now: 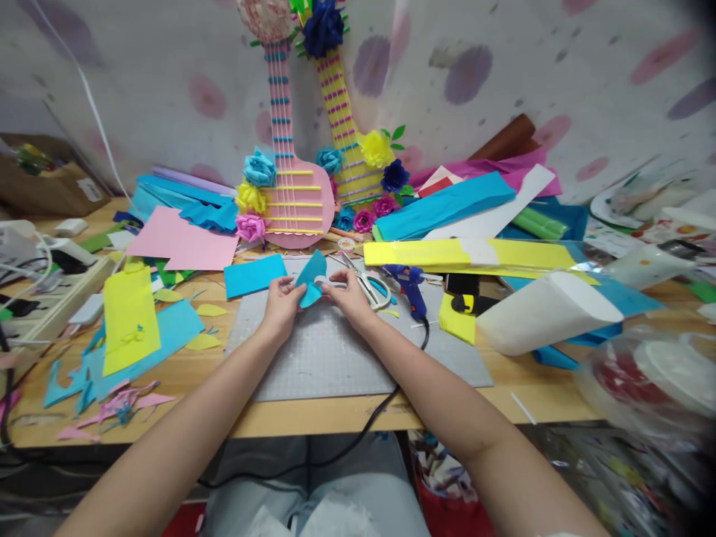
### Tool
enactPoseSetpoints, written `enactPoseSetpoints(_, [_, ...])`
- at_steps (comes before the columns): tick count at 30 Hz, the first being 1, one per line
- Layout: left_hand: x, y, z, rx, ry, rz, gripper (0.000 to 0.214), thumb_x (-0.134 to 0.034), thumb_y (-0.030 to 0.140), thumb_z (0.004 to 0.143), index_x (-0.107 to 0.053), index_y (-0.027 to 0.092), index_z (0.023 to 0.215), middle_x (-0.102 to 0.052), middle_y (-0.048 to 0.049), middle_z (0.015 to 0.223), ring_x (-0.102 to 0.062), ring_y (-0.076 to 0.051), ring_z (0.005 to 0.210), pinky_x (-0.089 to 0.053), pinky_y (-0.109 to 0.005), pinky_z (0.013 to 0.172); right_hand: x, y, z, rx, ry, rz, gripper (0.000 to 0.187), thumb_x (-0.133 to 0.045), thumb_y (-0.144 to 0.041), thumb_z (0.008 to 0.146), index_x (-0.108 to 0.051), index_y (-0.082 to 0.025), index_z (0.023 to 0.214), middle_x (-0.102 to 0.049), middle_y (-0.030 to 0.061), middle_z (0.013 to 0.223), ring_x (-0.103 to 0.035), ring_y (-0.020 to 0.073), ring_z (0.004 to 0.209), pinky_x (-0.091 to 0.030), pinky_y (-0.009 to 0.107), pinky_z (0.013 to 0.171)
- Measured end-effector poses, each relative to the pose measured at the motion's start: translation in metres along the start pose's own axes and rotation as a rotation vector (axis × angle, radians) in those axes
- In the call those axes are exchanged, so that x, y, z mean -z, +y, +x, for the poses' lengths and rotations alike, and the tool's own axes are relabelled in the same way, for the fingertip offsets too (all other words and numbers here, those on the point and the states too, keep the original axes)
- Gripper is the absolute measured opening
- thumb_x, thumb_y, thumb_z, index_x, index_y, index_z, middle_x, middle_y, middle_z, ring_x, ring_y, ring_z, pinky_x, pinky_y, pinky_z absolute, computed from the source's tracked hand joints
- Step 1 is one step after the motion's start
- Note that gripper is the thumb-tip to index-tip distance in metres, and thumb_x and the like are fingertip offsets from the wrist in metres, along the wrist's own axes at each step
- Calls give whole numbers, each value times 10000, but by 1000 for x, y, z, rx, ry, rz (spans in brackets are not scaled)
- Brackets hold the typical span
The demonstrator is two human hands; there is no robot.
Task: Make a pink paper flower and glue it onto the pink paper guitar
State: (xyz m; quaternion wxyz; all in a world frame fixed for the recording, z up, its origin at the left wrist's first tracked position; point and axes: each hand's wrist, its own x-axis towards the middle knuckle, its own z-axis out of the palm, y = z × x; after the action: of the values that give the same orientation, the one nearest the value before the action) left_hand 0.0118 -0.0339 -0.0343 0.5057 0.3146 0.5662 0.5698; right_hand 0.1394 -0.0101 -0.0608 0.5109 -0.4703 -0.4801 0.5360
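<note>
Above the grey cutting mat (335, 358), a curved piece of blue paper (313, 272) is held up between my two hands. My left hand (283, 306) pinches its left side, thumb in front. My right hand (350, 298) has its fingers closed at the paper's lower right edge; a small pale spot beside those fingertips is too small to make out. Scissors with pale handles (379, 294) lie just beyond my right hand. A flat blue paper strip (256, 276) rests left of my left hand.
A blue glue gun (411, 287) stands right, its black cord (385, 403) crossing the mat's front edge. Two paper-flowered guitar shapes (299, 198) lean at the back. Yellow sheets (130, 313) and scraps lie left; a white paper roll (537, 313) lies right.
</note>
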Motion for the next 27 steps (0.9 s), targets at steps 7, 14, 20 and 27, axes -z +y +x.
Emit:
enactPoseSetpoints(7, [10, 10, -11, -113, -104, -6, 420, -654, 253, 581, -389, 209, 903, -576, 21, 752, -595, -134, 641, -467, -249, 567, -6, -12, -13, 258, -6, -50, 352, -604, -259, 645, -359, -230, 895, -463, 3, 983, -574, 80, 716, -528, 265, 673])
enactPoseSetpoints(14, [35, 11, 6, -267, -67, 333, 451, -565, 243, 602, -355, 224, 1001, -500, 14, 797, -536, -120, 584, -457, -247, 471, 3, -10, -5, 378, -20, -395, 243, -503, -185, 676, -393, -209, 890, -465, 21, 975, -572, 93, 703, -486, 253, 610])
enactPoseSetpoints(20, [46, 5, 5, -764, -33, 891, 552, -537, 119, 579, -397, 199, 1106, -454, -125, 1178, -433, -264, 1148, -413, -416, 903, 7, -2, 4, 363, -85, -632, 222, -447, -102, 659, -413, -199, 855, -471, 24, 977, -563, 87, 678, -489, 283, 663])
enactPoseSetpoints(27, [44, 4, -1, -787, -462, 1186, 400, -500, 153, 703, -516, 215, 1098, -640, -49, 1025, -525, -225, 1032, -296, -397, 936, 5, -5, -1, 376, -100, -761, 206, -446, -55, 690, -480, -185, 845, -458, 41, 958, -542, 113, 757, -476, 280, 716])
